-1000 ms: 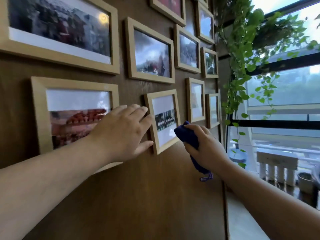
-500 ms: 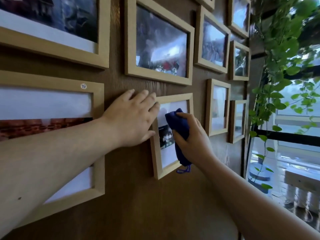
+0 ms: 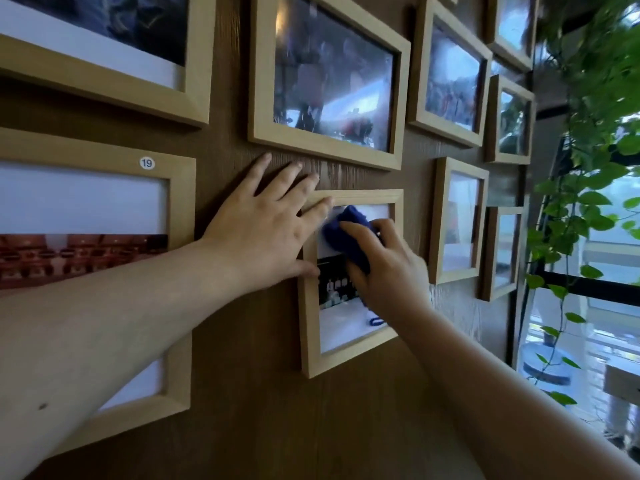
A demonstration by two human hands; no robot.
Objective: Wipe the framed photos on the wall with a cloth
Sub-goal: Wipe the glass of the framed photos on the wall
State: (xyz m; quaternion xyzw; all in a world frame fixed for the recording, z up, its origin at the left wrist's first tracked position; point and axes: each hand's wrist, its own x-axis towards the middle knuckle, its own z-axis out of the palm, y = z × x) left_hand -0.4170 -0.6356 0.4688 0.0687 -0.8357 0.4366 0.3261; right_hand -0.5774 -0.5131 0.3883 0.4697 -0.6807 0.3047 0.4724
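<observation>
Two hands on the small frame (image 3: 349, 358): my left hand (image 3: 263, 233), flat and empty, steadies its top-left corner; my right hand (image 3: 388, 268) presses a blue cloth (image 3: 346, 233) against its glass.

round "19" sticker (image 3: 147, 163), left frame (image 3: 180, 202)

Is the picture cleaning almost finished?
Hard to say what's done: no frame shows clear signs of wiping. In hand: the right hand rubs the blue cloth on the small portrait frame, while the left hand steadies it. Left, probably: the frame marked 19 and other frames around.
</observation>
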